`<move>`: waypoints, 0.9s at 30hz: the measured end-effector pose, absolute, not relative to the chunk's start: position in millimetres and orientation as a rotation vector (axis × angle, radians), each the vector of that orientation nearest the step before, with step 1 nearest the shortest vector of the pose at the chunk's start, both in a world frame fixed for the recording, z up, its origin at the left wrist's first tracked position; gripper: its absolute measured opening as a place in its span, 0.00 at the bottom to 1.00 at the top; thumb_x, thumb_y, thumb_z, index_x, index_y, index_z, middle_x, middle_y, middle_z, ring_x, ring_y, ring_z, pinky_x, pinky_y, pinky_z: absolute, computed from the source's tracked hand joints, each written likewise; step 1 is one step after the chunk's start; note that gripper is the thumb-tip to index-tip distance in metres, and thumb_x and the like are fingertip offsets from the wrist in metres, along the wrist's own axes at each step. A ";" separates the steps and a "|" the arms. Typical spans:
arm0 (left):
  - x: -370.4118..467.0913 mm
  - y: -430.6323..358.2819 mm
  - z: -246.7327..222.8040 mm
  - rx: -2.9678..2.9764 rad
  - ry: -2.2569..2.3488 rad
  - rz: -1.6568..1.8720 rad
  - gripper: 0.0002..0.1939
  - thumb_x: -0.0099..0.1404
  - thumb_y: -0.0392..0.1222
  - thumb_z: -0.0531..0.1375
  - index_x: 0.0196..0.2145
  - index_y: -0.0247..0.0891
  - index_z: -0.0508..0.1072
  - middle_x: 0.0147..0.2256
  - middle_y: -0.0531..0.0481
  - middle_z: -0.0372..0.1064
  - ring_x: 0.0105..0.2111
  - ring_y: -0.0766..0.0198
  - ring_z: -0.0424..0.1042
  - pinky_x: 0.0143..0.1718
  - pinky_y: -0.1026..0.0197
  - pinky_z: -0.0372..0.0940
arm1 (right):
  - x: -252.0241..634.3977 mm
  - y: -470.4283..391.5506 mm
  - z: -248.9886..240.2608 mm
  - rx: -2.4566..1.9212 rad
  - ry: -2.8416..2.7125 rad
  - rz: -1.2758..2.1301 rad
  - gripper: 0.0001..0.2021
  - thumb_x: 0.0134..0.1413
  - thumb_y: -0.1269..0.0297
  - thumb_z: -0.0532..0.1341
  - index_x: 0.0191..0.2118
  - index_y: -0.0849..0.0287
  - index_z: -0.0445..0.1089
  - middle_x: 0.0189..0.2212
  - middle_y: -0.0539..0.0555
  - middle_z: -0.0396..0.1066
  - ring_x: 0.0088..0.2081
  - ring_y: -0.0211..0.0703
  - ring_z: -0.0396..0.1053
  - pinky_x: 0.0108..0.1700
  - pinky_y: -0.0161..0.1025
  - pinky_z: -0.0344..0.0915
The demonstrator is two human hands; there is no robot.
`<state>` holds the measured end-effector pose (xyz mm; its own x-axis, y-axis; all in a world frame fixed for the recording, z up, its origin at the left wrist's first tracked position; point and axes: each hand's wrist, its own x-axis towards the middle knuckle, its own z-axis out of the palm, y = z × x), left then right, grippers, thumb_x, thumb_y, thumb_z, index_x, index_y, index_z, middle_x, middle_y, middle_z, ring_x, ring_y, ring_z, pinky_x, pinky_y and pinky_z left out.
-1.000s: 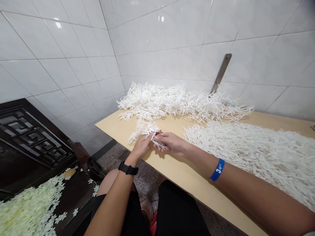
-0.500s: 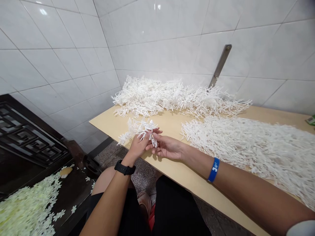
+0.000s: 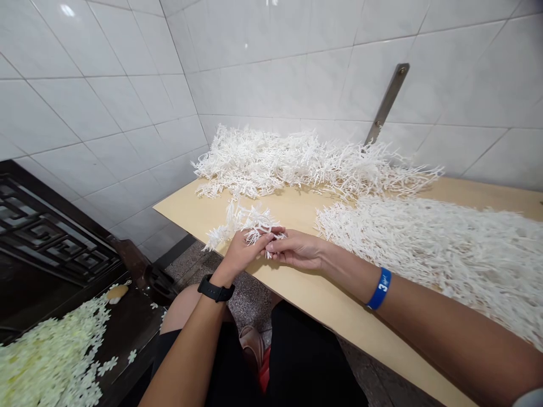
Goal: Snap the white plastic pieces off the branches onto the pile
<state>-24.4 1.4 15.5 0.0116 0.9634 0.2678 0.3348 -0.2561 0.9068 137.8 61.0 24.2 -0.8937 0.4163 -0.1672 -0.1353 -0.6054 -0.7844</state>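
A white, finely branched plastic sprig (image 3: 251, 217) pokes out beyond my left hand (image 3: 240, 253), whose fingers are closed on it. My right hand (image 3: 302, 250) meets the left one at thumb and fingertips, pinching the white strands at the sprig's near end. Fingers partly cover what lies between them. Both hands are just above the front edge of the tan tabletop (image 3: 180, 206). Beyond them lies a heap of tangled white sprigs (image 3: 271, 161). A flatter spread of loose white stems (image 3: 432, 243) covers the right side, behind my right forearm.
On the left, a dark carved wooden bench (image 3: 123, 333) carries a pile of pale yellow-green flower pieces (image 3: 51, 356). A metal bar (image 3: 387, 102) leans up the white tiled wall (image 3: 305, 90) behind the tabletop. My knees are under the table's front edge.
My right fingers have drawn in and closed against my left thumb. Strands that hung down between the hands are now mostly covered. The view has shifted slightly.
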 end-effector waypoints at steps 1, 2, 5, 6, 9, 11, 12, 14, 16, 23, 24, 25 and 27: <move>-24.1 1.3 15.8 1.645 1.350 1.256 0.19 0.65 0.50 0.59 0.20 0.37 0.72 0.18 0.53 0.67 0.22 0.64 0.68 0.32 0.61 0.66 | 137.8 61.2 24.2 -0.464 -1.227 2.513 0.13 0.43 0.77 0.70 0.33 0.61 0.68 0.26 0.47 0.69 0.27 0.32 0.66 0.31 0.30 0.67; -23.8 1.3 16.0 1.635 1.351 1.258 0.19 0.66 0.51 0.59 0.22 0.37 0.74 0.19 0.52 0.69 0.23 0.63 0.69 0.32 0.60 0.66 | 137.6 61.2 24.5 -0.448 -1.262 2.503 0.12 0.43 0.77 0.70 0.33 0.61 0.68 0.25 0.47 0.67 0.26 0.32 0.64 0.30 0.31 0.65; -22.7 3.1 16.8 1.609 1.311 1.268 0.18 0.65 0.53 0.59 0.36 0.35 0.79 0.35 0.44 0.78 0.37 0.55 0.76 0.41 0.57 0.69 | 136.7 60.7 25.8 -0.491 -1.309 2.434 0.11 0.42 0.77 0.68 0.31 0.61 0.68 0.25 0.47 0.67 0.25 0.32 0.63 0.29 0.30 0.63; -22.5 4.0 17.2 1.615 1.282 1.255 0.19 0.65 0.53 0.60 0.42 0.34 0.79 0.42 0.41 0.78 0.43 0.52 0.75 0.46 0.55 0.68 | 136.2 60.5 26.0 -0.527 -1.321 2.408 0.10 0.41 0.77 0.68 0.31 0.62 0.68 0.25 0.48 0.68 0.25 0.32 0.64 0.29 0.30 0.63; -22.4 6.1 19.5 1.651 1.236 1.144 0.26 0.64 0.55 0.60 0.53 0.35 0.75 0.49 0.41 0.75 0.53 0.49 0.71 0.55 0.53 0.64 | 135.0 60.0 25.7 -0.595 -1.360 2.351 0.09 0.41 0.76 0.68 0.30 0.64 0.70 0.24 0.49 0.69 0.26 0.31 0.65 0.30 0.29 0.63; -22.7 5.5 21.7 1.637 1.289 1.074 0.27 0.67 0.56 0.56 0.56 0.37 0.73 0.40 0.44 0.79 0.50 0.51 0.73 0.54 0.53 0.65 | 135.3 60.3 25.3 -0.588 -1.407 2.332 0.09 0.43 0.74 0.70 0.33 0.64 0.71 0.25 0.49 0.70 0.26 0.31 0.65 0.30 0.30 0.64; -22.9 4.5 22.8 1.617 1.326 1.061 0.27 0.68 0.56 0.54 0.57 0.38 0.73 0.34 0.46 0.79 0.47 0.53 0.75 0.52 0.54 0.66 | 136.0 60.6 25.2 -0.574 -1.435 2.326 0.10 0.45 0.72 0.70 0.35 0.64 0.72 0.26 0.50 0.71 0.25 0.32 0.66 0.30 0.30 0.65; -23.0 2.0 25.0 1.573 1.379 1.096 0.26 0.70 0.57 0.52 0.55 0.38 0.74 0.26 0.49 0.76 0.42 0.54 0.76 0.48 0.56 0.68 | 137.9 61.8 25.2 -0.551 -1.486 2.339 0.10 0.48 0.69 0.70 0.38 0.65 0.73 0.29 0.53 0.73 0.26 0.32 0.67 0.30 0.31 0.67; -22.5 -0.3 26.7 1.555 1.371 1.152 0.24 0.69 0.57 0.53 0.52 0.39 0.77 0.26 0.49 0.76 0.41 0.55 0.76 0.47 0.57 0.69 | 139.6 63.0 25.3 -0.549 -1.495 2.389 0.11 0.50 0.65 0.70 0.37 0.66 0.74 0.32 0.56 0.75 0.28 0.33 0.69 0.32 0.32 0.69; -20.7 0.2 27.1 1.522 1.314 1.095 0.24 0.67 0.56 0.56 0.50 0.39 0.78 0.20 0.53 0.70 0.29 0.59 0.75 0.35 0.61 0.70 | 136.3 63.3 20.8 -0.532 -1.477 2.381 0.15 0.49 0.58 0.72 0.37 0.63 0.73 0.27 0.51 0.73 0.25 0.31 0.68 0.27 0.28 0.65; -21.5 0.9 26.4 1.519 1.289 1.087 0.25 0.67 0.57 0.55 0.51 0.38 0.77 0.19 0.53 0.69 0.28 0.59 0.75 0.35 0.61 0.70 | 135.4 63.3 19.5 -0.548 -1.514 2.338 0.16 0.48 0.56 0.72 0.34 0.64 0.73 0.25 0.50 0.72 0.23 0.30 0.66 0.25 0.28 0.63; -22.5 1.7 25.7 1.522 1.259 1.081 0.27 0.68 0.58 0.53 0.52 0.37 0.76 0.19 0.52 0.70 0.29 0.59 0.76 0.37 0.60 0.70 | 134.7 63.5 18.4 -0.565 -1.555 2.295 0.17 0.47 0.55 0.72 0.31 0.64 0.72 0.22 0.49 0.70 0.22 0.30 0.63 0.23 0.28 0.60; -24.5 3.3 24.6 1.537 1.209 1.064 0.29 0.70 0.60 0.49 0.54 0.38 0.75 0.24 0.49 0.75 0.36 0.57 0.77 0.44 0.58 0.69 | 134.1 63.9 17.4 -0.586 -1.637 2.211 0.19 0.48 0.51 0.71 0.26 0.64 0.69 0.19 0.47 0.66 0.19 0.29 0.59 0.20 0.28 0.54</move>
